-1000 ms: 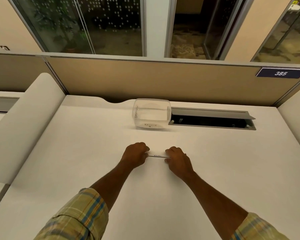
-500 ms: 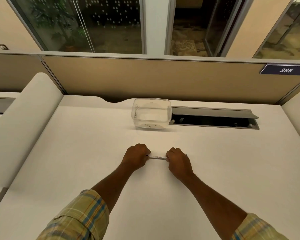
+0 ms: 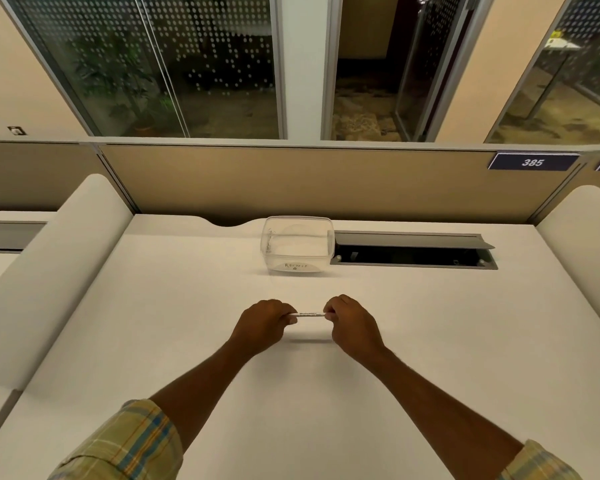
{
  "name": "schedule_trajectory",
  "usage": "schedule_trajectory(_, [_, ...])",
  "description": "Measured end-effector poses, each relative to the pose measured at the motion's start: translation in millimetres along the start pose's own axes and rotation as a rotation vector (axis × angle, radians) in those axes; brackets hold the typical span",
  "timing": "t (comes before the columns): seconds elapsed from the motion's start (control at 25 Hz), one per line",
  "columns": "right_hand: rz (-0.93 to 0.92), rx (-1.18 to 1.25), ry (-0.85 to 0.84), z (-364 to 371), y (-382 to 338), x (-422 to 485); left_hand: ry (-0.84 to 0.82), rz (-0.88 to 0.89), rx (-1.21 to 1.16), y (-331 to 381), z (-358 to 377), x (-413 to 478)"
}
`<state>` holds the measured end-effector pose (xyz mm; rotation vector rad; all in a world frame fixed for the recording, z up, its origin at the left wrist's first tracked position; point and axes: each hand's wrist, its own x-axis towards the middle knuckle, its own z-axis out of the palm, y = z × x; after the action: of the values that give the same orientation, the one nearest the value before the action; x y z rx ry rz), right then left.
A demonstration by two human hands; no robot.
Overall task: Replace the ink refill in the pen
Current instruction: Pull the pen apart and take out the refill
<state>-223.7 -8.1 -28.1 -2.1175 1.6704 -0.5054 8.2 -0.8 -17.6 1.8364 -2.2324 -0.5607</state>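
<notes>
A thin pale pen is held level a little above the white desk, its shadow falling just below it. My left hand grips its left end and my right hand grips its right end. Both fists are closed, so each end of the pen is hidden and only the short middle stretch shows. I cannot tell whether the pen is whole or apart. No loose refill is in view.
A clear plastic tub with a handwritten label stands at the back of the desk. Right of it is an open cable trough with a raised grey flap. Padded white dividers flank the desk; a tan partition closes the back.
Both hands with the pen have lifted slightly off the desk, and a shadow now shows beneath it. The grip is unchanged.
</notes>
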Motion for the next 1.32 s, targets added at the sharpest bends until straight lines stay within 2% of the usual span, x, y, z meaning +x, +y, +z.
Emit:
schedule_trajectory(0.2, [0.091, 0.245, -0.087, -31.6, -10.8, -3.2, 0.179, 0.081, -0.016, 15.4, -24.2, -15.9])
schedule_trajectory(0.36, [0.184, 0.468, -0.290, -70.3, -19.1, -8.3, 0.286, 0.138, -0.003, 28.3, -40.8, -30.8])
schedule_trajectory(0.52, [0.197, 0.541, -0.385, -107.2, -25.1, -16.5, 0.421, 0.189, -0.031, 42.9, -48.9, -44.0])
schedule_trajectory(0.64, [0.176, 0.460, -0.439, -129.2, -30.7, -22.7, 0.513, 0.243, -0.026, 52.8, -58.7, -55.2])
schedule_trajectory(0.72, [0.083, 0.353, -0.382, -139.1, -36.6, -27.7, 0.538, 0.235, -0.020, 58.2, -65.7, -64.6])
schedule_trajectory(0.84, [-0.145, 0.116, -0.155, -143.7, -47.4, -38.0, 0.534, 0.126, -0.052, 66.6, -74.0, -75.6])
schedule_trajectory(1.04, [-0.422, -0.077, 0.217, -138.1, -55.8, -56.8, 0.360, -0.024, -0.151, 73.4, -92.5, -80.1])
schedule_trajectory(1.12, [-0.489, -0.148, 0.286, -137.1, -56.3, -60.6, 0.310, -0.034, -0.165, 74.9, -100.3, -81.0])
schedule_trajectory(1.2, [-0.415, -0.183, 0.206, -137.4, -60.7, -61.3, 0.372, -0.007, -0.096, 76.2, -108.7, -83.0])
schedule_trajectory(1.24, [-0.322, -0.119, 0.069, -139.3, -61.9, -58.9, 0.433, 0.027, -0.037, 76.2, -113.1, -84.6])
schedule_trajectory(1.32, [-0.113, 0.233, -0.284, -148.2, -63.7, -52.5, 0.529, 0.138, 0.039, 73.8, -118.6, -87.6])
